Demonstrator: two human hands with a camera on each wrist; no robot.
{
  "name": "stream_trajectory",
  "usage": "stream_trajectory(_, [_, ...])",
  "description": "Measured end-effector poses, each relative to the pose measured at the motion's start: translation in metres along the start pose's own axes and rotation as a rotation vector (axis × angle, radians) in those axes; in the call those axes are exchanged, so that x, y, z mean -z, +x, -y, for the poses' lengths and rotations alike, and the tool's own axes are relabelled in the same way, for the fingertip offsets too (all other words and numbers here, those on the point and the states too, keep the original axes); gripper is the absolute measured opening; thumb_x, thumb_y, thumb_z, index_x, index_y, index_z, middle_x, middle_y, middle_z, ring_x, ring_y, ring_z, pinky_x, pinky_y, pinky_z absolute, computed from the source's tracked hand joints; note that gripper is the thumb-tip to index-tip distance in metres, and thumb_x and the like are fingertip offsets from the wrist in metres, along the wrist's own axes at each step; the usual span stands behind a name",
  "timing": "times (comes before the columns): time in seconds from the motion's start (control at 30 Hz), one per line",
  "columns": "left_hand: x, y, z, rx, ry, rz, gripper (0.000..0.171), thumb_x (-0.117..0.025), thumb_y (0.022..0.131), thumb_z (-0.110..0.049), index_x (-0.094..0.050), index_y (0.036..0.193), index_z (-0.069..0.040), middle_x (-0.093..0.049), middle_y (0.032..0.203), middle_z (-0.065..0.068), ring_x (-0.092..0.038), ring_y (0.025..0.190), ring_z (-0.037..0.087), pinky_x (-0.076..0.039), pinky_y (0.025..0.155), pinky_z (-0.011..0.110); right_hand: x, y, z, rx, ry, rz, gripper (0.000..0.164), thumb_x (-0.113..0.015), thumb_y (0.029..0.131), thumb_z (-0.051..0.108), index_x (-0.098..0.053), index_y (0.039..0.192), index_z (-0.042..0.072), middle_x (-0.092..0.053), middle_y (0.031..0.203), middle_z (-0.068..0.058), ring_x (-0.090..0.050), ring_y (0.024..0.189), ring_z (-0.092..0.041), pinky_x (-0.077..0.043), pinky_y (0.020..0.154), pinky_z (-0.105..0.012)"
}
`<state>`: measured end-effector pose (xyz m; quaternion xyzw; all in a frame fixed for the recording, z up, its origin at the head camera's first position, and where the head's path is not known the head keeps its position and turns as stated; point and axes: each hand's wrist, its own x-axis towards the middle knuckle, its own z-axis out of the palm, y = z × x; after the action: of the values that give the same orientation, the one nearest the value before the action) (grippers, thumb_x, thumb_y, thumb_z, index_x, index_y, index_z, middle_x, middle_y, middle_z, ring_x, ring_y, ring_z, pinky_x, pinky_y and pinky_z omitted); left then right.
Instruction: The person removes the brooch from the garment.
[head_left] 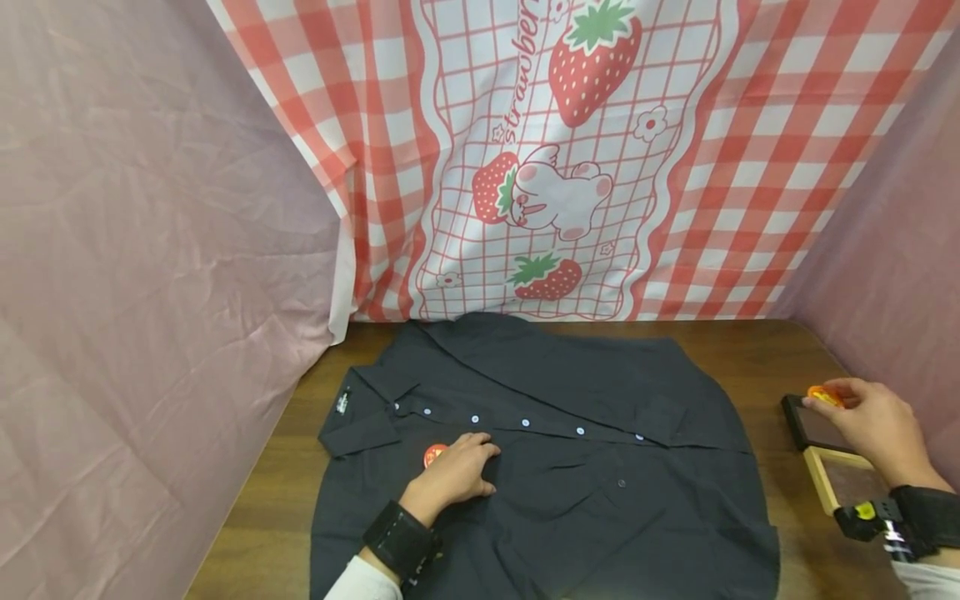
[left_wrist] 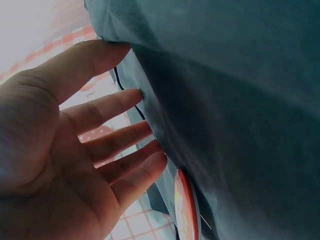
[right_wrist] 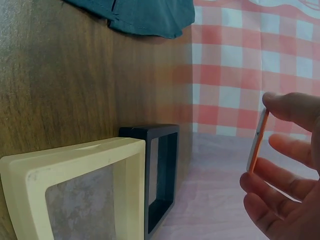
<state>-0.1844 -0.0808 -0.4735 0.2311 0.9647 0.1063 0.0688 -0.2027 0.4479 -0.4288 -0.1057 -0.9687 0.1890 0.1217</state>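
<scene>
A dark button-up shirt [head_left: 555, 483] lies spread on the wooden table, its collar toward the left and a row of pale buttons across it. My left hand [head_left: 457, 475] rests on the shirt's front, fingers spread and relaxed, fingertips at the cloth [left_wrist: 225, 100]. Beside that hand, a round red badge [head_left: 434, 454] sits on the shirt; the left wrist view shows the badge [left_wrist: 186, 205] nearly edge-on. Off to the right, my right hand [head_left: 881, 425] pinches a round orange badge [head_left: 823, 397] between thumb and fingers. The right wrist view has this badge [right_wrist: 257, 142] edge-on.
Below the right hand are two shallow square frames or trays, one black [head_left: 793, 421] and one pale wood-coloured [head_left: 821, 483], side by side on the table [head_left: 262, 500]. A red checked strawberry cloth [head_left: 547, 167] hangs behind, with pinkish cloth [head_left: 150, 250] at the sides.
</scene>
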Motion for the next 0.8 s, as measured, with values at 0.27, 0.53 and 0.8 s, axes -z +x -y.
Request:
stream_trajectory(0.27, [-0.001, 0.002, -0.001, -0.010, -0.003, -0.006, 0.051, -0.082, 0.075, -0.026, -0.067, 0.121, -0.009, -0.058, 0.135, 0.014, -0.054, 0.126, 0.029, -0.047, 0.105, 0.038, -0.003, 0.000, -0.006, -0.024, 0.006, -0.011, 0.062, -0.066, 0.092, 0.038, -0.052, 0.115, -0.018, -0.053, 0.108, -0.039, -0.052, 0.092, -0.053, -0.044, 0.072, -0.059])
stream_trajectory(0.53, [0.002, 0.004, -0.001, -0.012, 0.004, -0.002, 0.052, -0.082, 0.075, -0.026, -0.066, 0.122, -0.008, -0.058, 0.135, 0.014, -0.053, 0.127, 0.030, -0.046, 0.106, 0.039, -0.002, 0.003, -0.010, -0.036, 0.006, 0.014, 0.059, -0.066, 0.092, 0.035, -0.052, 0.115, -0.018, -0.053, 0.109, -0.040, -0.052, 0.090, -0.053, -0.044, 0.070, -0.058])
stream_trajectory(0.8, [0.001, 0.003, -0.001, -0.007, 0.000, 0.008, 0.052, -0.082, 0.076, -0.026, -0.066, 0.122, -0.008, -0.058, 0.136, 0.014, -0.053, 0.128, 0.029, -0.046, 0.106, 0.039, -0.003, 0.002, -0.013, -0.045, -0.015, 0.016, 0.053, -0.068, 0.091, 0.028, -0.052, 0.114, -0.017, -0.053, 0.109, -0.041, -0.051, 0.092, -0.054, -0.042, 0.074, -0.061])
